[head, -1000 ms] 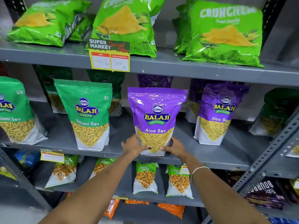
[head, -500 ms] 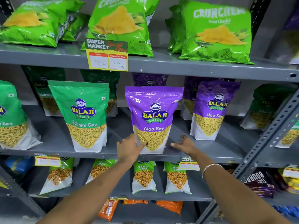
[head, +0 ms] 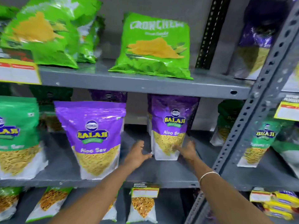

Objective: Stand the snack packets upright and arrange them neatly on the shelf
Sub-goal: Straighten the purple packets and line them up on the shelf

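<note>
Two purple Balaji Aloo Sev packets stand upright on the grey middle shelf (head: 161, 177). The front packet (head: 95, 136) stands near the shelf's front edge, with no hand on it. The right packet (head: 169, 126) stands further back. My left hand (head: 137, 154) is beside its lower left corner, fingers spread, thumb tip touching the corner. My right hand (head: 186, 151) is at its lower right, fingers lying flat on the front; the blur hides any grip. More purple packets (head: 108, 96) stand behind, mostly hidden.
Green Balaji packets (head: 17, 126) stand at the left, and others (head: 262, 139) at the right beyond a slotted grey upright (head: 252, 113). Green Crunchem bags (head: 155, 44) lean on the upper shelf. Small packets (head: 142, 206) and price tags (head: 144, 192) fill the lower shelf.
Both hands have let go of the front purple packet and moved right and deeper, to the base of the right purple packet. The view has shifted to the right.
</note>
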A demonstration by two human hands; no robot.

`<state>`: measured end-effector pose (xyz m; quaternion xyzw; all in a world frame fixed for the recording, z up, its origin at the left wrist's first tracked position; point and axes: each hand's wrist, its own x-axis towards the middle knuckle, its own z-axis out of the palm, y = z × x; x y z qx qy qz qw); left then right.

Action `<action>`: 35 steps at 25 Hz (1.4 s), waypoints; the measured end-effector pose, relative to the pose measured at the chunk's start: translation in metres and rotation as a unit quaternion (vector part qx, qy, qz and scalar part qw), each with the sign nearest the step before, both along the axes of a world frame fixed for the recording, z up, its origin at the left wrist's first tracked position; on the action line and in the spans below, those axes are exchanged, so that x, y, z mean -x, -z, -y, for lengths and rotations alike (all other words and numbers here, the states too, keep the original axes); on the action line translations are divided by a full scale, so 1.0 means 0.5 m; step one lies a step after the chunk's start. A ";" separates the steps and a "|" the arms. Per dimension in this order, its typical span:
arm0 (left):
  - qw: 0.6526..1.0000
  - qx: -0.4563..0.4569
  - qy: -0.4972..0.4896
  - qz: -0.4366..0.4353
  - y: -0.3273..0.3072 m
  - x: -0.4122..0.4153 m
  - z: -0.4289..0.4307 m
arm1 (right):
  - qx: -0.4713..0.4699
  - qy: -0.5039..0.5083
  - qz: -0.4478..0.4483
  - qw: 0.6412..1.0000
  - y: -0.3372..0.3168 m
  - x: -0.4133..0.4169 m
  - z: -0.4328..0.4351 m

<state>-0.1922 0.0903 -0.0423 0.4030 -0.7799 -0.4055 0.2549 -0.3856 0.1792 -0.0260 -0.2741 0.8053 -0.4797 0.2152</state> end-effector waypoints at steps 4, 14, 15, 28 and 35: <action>0.985 -0.154 0.007 -0.075 0.002 0.124 0.024 | 0.071 -0.153 0.105 0.980 0.025 0.081 0.014; 0.985 -0.160 -0.044 -0.043 0.009 0.085 -0.064 | 0.065 -0.219 0.114 0.967 0.046 0.061 -0.071; 0.986 -0.155 -0.048 -0.038 0.010 0.077 -0.074 | 0.063 -0.220 0.106 0.968 0.046 0.056 -0.080; 0.992 -0.124 -0.028 0.022 0.012 0.041 -0.109 | 0.018 -0.192 0.070 0.979 0.043 0.016 -0.144; 0.990 -0.136 -0.025 0.030 0.012 0.042 -0.109 | 0.003 -0.196 0.066 0.978 0.041 0.020 -0.148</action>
